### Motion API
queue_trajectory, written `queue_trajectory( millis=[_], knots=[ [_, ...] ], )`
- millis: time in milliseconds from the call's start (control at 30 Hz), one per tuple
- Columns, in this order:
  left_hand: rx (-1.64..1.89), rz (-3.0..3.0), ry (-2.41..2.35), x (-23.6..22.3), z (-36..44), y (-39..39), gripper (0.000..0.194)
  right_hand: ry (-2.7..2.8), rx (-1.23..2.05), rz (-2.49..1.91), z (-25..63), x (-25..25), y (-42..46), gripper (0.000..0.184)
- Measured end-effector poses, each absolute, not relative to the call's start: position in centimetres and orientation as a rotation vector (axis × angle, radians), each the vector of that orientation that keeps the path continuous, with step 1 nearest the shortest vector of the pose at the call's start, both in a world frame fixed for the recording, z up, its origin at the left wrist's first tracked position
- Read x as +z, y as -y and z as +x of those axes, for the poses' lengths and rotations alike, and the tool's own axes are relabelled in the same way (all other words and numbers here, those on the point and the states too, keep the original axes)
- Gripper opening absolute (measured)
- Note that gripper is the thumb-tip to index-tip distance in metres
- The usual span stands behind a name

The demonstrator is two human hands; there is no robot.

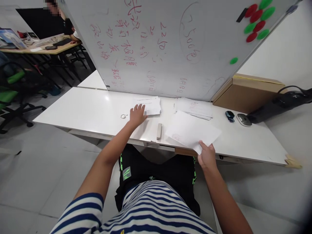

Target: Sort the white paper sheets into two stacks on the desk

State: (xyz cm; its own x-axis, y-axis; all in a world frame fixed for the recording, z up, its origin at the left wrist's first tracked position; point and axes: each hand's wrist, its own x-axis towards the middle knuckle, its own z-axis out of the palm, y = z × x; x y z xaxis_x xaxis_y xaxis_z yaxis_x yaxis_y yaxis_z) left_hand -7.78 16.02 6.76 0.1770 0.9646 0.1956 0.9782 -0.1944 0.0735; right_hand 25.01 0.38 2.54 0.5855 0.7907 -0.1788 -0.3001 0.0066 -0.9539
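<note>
My left hand [138, 115] rests at the left edge of a stack of printed papers [153, 105], its fingers spread over the near corner. Between thumb and fingers, my right hand [207, 156] grips a white sheet of paper [192, 130] by its lower right corner; faint red marks show at its left end. Behind that sheet lies a second paper stack [197, 109], partly covered by it. A slim beige object [159, 131], perhaps a stapler, lies between my hands. Left of my left hand is a small white looped item [123, 116].
A whiteboard [168, 58] with red writing and round magnets stands along the desk's back edge. To the right are a cardboard box [248, 92], a dark watch-like item [229, 115], a grey oval device [243, 119] and a black cylinder [273, 105]. Another person sits at the far-left desk.
</note>
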Motion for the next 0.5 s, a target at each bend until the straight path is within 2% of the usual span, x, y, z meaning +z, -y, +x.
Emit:
queue_trajectory(
  millis=[67, 133, 200, 267, 500],
  knots=[
    [-0.1, -2.427, 1.918, 6.0, -9.6, -17.6, 0.057, 0.42, 0.881, -1.324, 26.3, 1.7, 0.7, 0.038],
    [-0.053, -2.464, 1.834, 5.1, -10.7, -18.4, 0.042, 0.364, 0.875, -1.333, 27.3, 1.2, 1.4, 0.034],
    [-0.093, -2.484, 1.751, 4.5, -11.2, -18.4, 0.035, 0.313, 0.848, -1.325, 28.3, 0.9, 1.7, 0.03],
    [-0.158, -2.497, 1.707, 4.3, -11.3, -18.0, 0.037, 0.265, 0.815, -1.312, 28.9, 1.0, 1.6, 0.029],
    [-0.323, -2.465, 1.638, 4.8, -11.2, -16.9, 0.034, 0.187, 0.877, -1.24, 29.4, 2.6, 0.5, 0.035]
  ],
)
